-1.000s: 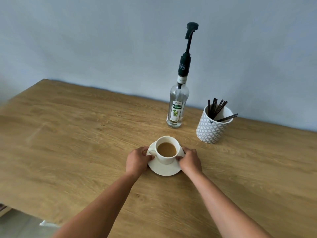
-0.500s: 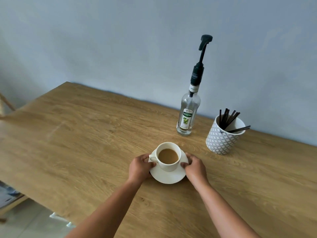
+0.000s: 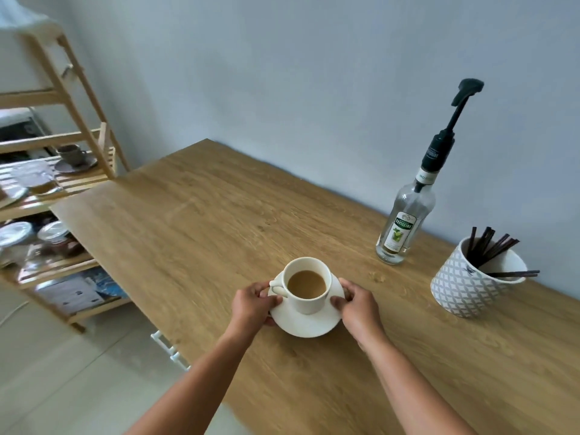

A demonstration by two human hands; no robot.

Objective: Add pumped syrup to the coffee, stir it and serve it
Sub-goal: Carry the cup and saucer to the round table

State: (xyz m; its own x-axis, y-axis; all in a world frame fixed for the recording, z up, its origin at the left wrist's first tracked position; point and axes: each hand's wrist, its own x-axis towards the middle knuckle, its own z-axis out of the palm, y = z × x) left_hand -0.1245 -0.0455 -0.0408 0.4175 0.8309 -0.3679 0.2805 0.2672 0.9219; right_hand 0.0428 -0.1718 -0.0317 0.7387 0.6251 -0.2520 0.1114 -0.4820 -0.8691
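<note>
The cup (image 3: 309, 304) of milky brown coffee (image 3: 307, 284) stands on its white saucer (image 3: 309, 326) right between the two hands; the left hand (image 3: 254, 304) pinches the saucer's left rim, thumb on top just beside the cup's handle, and the right hand (image 3: 357, 304) pinches the opposite rim the same way, thumb lying on the china close to the cup wall. Both hands are clamped on the saucer rather than on the cup itself.

Beyond the right hand and off to its right, well apart, stands the Teisseire syrup bottle (image 3: 405, 227) with its black pump (image 3: 439, 146) raised; farther right again sits a patterned white pot (image 3: 461, 290) holding dark stirrers (image 3: 489, 249), one of them lying over its rim.

The fingers of both hands curl out of sight beneath the saucer; whether it rests on the desk (image 3: 204, 230) or hangs just above it, I cannot tell. How much syrup is in the bottle is hard to make out through the glass. Both forearms are cut off by the bottom edge. Far out past the left hand a wooden shelf rack (image 3: 78, 120) is cut by the frame edge; its contents are blurred, though a dark cup on a saucer (image 3: 70, 153) shows there.
</note>
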